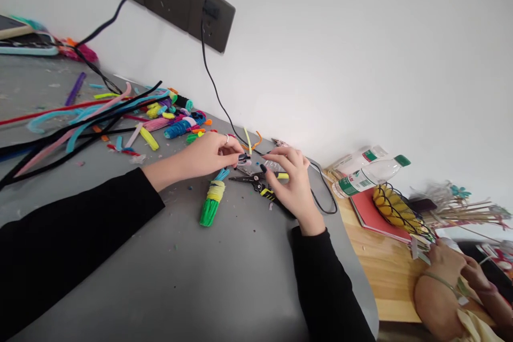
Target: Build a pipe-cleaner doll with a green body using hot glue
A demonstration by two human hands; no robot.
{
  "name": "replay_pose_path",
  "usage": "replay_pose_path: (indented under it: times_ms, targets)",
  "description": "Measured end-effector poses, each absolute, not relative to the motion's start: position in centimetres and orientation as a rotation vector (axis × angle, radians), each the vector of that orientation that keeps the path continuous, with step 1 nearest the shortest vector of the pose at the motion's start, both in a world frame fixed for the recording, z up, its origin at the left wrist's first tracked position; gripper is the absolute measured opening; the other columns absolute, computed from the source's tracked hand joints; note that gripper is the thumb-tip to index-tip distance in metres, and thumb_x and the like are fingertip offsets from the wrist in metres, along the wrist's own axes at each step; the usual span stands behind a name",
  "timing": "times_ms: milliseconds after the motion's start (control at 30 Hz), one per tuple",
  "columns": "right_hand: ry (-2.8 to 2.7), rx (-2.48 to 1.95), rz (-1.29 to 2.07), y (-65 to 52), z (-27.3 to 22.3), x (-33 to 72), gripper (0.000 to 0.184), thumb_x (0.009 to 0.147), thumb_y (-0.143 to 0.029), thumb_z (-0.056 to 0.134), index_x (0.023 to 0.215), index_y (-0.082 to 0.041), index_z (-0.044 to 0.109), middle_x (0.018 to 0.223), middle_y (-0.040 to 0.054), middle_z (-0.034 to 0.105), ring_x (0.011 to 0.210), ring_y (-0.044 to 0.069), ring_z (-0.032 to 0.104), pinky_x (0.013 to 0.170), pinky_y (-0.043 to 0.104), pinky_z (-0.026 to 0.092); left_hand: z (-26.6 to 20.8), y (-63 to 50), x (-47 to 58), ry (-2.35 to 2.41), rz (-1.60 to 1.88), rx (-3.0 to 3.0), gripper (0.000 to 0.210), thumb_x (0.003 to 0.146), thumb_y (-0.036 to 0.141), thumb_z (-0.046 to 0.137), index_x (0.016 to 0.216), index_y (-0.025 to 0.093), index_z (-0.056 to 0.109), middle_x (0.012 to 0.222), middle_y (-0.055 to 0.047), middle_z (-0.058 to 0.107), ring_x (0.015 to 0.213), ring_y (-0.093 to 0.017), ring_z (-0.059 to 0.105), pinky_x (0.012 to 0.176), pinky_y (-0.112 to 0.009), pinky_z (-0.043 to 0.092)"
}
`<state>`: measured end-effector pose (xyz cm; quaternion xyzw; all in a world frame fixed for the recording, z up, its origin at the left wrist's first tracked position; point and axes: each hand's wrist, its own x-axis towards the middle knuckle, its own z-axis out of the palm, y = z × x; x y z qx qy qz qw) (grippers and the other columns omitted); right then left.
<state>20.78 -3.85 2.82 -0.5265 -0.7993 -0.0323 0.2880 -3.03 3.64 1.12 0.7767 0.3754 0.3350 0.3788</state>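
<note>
My left hand (208, 152) is over the grey table with thumb and fingers pinched together. Dark nails and small clutter at the fingertips hide what they hold, if anything. My right hand (292, 179) hovers just to the right, fingers curved and apart, with nothing visible in it. Below and between the hands lie black-and-yellow wire strippers (256, 180), partly covered by my right hand. Just under my left hand is a small pipe-cleaner bundle (211, 206), green at the bottom, yellow around the middle, with light blue ends on top.
Long pipe cleaners (80, 123) and colourful wrapped pieces (180, 125) cover the table's left. A black cable (216, 91) runs from the wall socket (212, 21). On the wooden table at right are plastic bottles (366, 177), a red book (374, 216) and another person's hands (444, 262).
</note>
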Motion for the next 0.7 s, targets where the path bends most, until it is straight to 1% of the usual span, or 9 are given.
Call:
replay_pose_path:
  times_ms: [100,267,433,600,700]
  targets:
    - [-2.186,-1.353,-0.131,-3.9,2.4,19.6,0.018,0.101,-0.026,0.057,0.110,-0.029,0.072,0.123,0.0056,0.070,0.124,0.026,0.059,0.112,0.048,0.032,1.1,3.3,-2.8,0.897,0.817,2.033,0.027,0.080,0.041,0.060,0.087,0.023,0.079,0.080,-0.002,0.079,0.070,-0.021,0.069,0.065,-0.029,0.052]
    - [-2.195,-1.319,-0.129,-4.0,2.2,19.0,0.019,0.103,-0.023,0.055,0.107,-0.028,0.072,0.119,0.0054,0.072,0.118,0.025,0.061,0.105,0.046,0.035,1.1,3.2,-2.7,0.895,0.770,2.048,0.029,0.079,0.042,0.059,0.089,0.024,0.080,0.078,-0.003,0.078,0.069,-0.021,0.067,0.064,-0.030,0.051]
    - [-2.204,-1.351,-0.102,-4.0,2.4,18.9,0.019,0.103,-0.024,0.054,0.108,-0.029,0.072,0.120,0.0052,0.072,0.120,0.026,0.061,0.108,0.047,0.034,1.2,3.3,-2.7,0.914,0.771,2.075,0.029,0.079,0.042,0.058,0.086,0.025,0.080,0.076,-0.002,0.077,0.069,-0.021,0.067,0.062,-0.029,0.049]
    - [-2.222,-1.331,-0.122,-4.0,2.3,18.9,0.018,0.104,-0.024,0.055,0.105,-0.029,0.072,0.118,0.0046,0.073,0.116,0.025,0.062,0.103,0.045,0.037,1.2,3.2,-2.5,0.859,0.760,2.086,0.029,0.080,0.042,0.057,0.084,0.023,0.079,0.073,-0.002,0.076,0.066,-0.021,0.066,0.061,-0.029,0.048]
    - [-2.222,-1.324,-0.123,-4.0,2.2,18.9,0.018,0.103,-0.023,0.055,0.104,-0.029,0.072,0.118,0.0048,0.072,0.116,0.025,0.061,0.105,0.046,0.036,1.2,3.1,-2.5,0.856,0.756,2.082,0.030,0.081,0.043,0.057,0.085,0.023,0.079,0.072,-0.002,0.076,0.065,-0.021,0.066,0.060,-0.029,0.048]
